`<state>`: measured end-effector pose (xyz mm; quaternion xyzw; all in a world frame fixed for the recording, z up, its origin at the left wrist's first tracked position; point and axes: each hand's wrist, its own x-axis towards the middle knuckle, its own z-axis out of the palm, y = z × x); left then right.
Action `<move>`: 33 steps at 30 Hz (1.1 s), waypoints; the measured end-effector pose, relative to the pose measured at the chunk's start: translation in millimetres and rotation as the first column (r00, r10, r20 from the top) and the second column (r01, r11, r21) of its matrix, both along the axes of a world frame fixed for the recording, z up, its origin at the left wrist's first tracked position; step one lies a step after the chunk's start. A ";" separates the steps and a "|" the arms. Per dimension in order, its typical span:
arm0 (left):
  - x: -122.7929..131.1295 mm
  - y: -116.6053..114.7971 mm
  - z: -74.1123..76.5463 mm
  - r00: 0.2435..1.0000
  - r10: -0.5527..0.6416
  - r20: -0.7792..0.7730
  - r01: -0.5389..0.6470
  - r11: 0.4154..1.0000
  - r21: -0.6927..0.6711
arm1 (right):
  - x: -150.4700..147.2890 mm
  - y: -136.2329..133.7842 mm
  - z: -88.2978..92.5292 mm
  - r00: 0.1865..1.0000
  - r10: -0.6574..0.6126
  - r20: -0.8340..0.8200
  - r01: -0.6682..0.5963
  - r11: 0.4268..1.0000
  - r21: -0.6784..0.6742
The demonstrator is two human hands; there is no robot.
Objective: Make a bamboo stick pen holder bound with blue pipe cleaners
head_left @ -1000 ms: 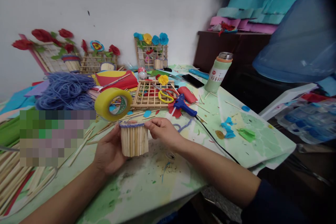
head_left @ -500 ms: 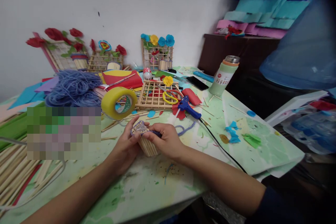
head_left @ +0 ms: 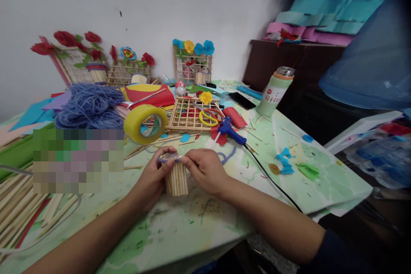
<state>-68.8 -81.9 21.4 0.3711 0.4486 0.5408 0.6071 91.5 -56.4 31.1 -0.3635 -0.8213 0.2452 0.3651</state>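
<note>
A small cup made of wooden sticks (head_left: 177,180), with blue-purple yarn round its rim, is held above the near part of the table. My left hand (head_left: 156,175) wraps round its left side, thumb on the rim. On the right of the rim, my right hand (head_left: 205,171) is closed, its thumb and forefinger pinching the yarn. A loose end of blue-purple yarn (head_left: 229,155) trails out behind my right hand. Beyond it lies a blue glue gun (head_left: 231,132) with its black cord running toward the table's right edge.
A roll of yellow tape (head_left: 138,125), a stick lattice (head_left: 180,115), scissors (head_left: 207,119) and a heap of blue yarn (head_left: 90,105) lie behind my hands. Bamboo sticks (head_left: 19,218) spread at left. A green bottle (head_left: 274,92) and a phone (head_left: 242,100) stand and lie farther right.
The stick cup has tipped more upright, so its side shows more and its inside less. My right hand has shifted slightly along the rim.
</note>
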 end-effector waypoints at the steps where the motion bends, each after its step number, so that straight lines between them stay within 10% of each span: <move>1: -0.8 0.0 -0.7 1.000 0.003 -0.006 -0.003 1.000 0.010 | 0.1 0.2 -0.1 1.000 0.001 -0.009 -0.001 1.000 -0.001; 11: -4.1 0.4 -8.3 0.985 -0.170 0.027 0.171 0.984 -0.046 | -3.6 2.4 -6.0 0.977 0.033 -0.211 -0.059 0.991 -0.117; 20: 0.4 2.5 -6.8 0.998 -0.055 0.040 0.056 0.998 -0.013 | -3.3 1.4 -5.5 0.992 0.050 -0.117 -0.052 0.999 -0.014; 33: -27.5 15.8 -13.4 0.843 0.337 -0.420 -0.063 0.837 0.544 | -0.8 1.4 -1.9 0.997 0.057 -0.054 -0.056 0.998 0.016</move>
